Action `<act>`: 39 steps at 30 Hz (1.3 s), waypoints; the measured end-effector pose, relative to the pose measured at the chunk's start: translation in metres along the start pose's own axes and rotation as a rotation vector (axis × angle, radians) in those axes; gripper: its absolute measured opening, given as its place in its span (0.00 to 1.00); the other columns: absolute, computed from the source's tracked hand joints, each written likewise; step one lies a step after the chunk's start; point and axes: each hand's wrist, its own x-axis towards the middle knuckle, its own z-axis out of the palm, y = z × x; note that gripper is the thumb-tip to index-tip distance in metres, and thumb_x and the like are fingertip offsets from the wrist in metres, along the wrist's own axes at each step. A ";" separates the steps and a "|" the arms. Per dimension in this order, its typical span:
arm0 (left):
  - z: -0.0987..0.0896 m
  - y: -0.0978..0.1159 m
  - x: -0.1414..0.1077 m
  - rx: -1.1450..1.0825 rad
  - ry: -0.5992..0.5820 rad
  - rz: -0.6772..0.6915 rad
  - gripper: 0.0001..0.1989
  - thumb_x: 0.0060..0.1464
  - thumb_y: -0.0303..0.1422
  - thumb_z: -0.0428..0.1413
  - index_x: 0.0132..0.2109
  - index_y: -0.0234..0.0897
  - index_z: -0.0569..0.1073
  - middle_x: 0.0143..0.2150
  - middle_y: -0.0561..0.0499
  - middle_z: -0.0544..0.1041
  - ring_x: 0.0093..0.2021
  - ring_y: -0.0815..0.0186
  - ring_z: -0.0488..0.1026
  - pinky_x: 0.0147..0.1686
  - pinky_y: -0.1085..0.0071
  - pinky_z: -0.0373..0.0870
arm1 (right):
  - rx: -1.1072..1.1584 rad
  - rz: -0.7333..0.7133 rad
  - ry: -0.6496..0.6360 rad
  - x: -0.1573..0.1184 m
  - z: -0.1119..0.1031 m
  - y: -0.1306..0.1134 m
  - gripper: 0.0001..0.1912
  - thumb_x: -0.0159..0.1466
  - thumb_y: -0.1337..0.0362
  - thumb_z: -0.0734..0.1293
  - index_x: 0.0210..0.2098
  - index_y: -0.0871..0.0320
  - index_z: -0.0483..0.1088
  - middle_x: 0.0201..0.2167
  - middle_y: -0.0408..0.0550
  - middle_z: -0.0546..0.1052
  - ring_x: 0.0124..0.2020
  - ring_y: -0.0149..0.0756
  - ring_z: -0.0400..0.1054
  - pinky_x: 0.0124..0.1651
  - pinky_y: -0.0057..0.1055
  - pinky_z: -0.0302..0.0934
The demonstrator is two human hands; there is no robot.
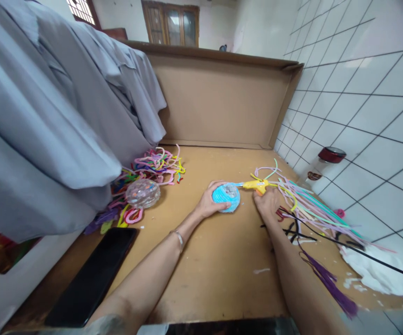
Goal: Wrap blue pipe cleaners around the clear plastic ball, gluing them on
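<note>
My left hand (210,200) is wrapped round the side of a small round jar (227,204) covered in blue pipe cleaner, with clear plastic showing at its top. In my right hand (266,201) is a yellow hot glue gun (256,185), its nozzle pointing left at the jar's upper rim. Whether the nozzle touches the rim I cannot tell. A black cord (327,238) trails from near my right hand toward the lower right. My fingers partly hide the glue gun's handle and the left side of the jar.
Pastel pipe cleaners (322,207) and a purple tassel (330,281) lie at right, near a lidded clear jar (318,167) and white tissue (379,270). At left are a clear plastic ball (143,193), tangled pipe cleaners (161,163), a black phone (93,274) and hanging grey cloth (83,116). Cardboard (222,100) stands behind.
</note>
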 end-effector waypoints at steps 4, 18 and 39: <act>0.000 0.000 -0.001 0.006 0.001 -0.027 0.36 0.36 0.41 0.68 0.55 0.38 0.70 0.56 0.43 0.70 0.57 0.53 0.68 0.60 0.54 0.62 | -0.062 -0.011 0.032 -0.003 0.003 0.002 0.20 0.56 0.55 0.63 0.40 0.65 0.72 0.37 0.59 0.73 0.39 0.49 0.67 0.39 0.40 0.60; 0.001 -0.002 -0.002 0.041 0.008 -0.024 0.37 0.37 0.43 0.68 0.56 0.38 0.68 0.55 0.44 0.69 0.56 0.54 0.68 0.58 0.55 0.63 | -0.191 -0.082 0.010 -0.008 -0.003 -0.005 0.19 0.59 0.57 0.63 0.41 0.68 0.70 0.40 0.68 0.73 0.42 0.53 0.66 0.44 0.45 0.56; 0.005 0.011 -0.001 0.082 -0.024 0.049 0.33 0.36 0.37 0.67 0.52 0.39 0.70 0.53 0.45 0.69 0.55 0.54 0.68 0.58 0.55 0.64 | 0.933 -0.331 -0.122 -0.034 -0.047 -0.077 0.10 0.60 0.56 0.65 0.29 0.55 0.73 0.28 0.46 0.77 0.31 0.37 0.71 0.38 0.35 0.66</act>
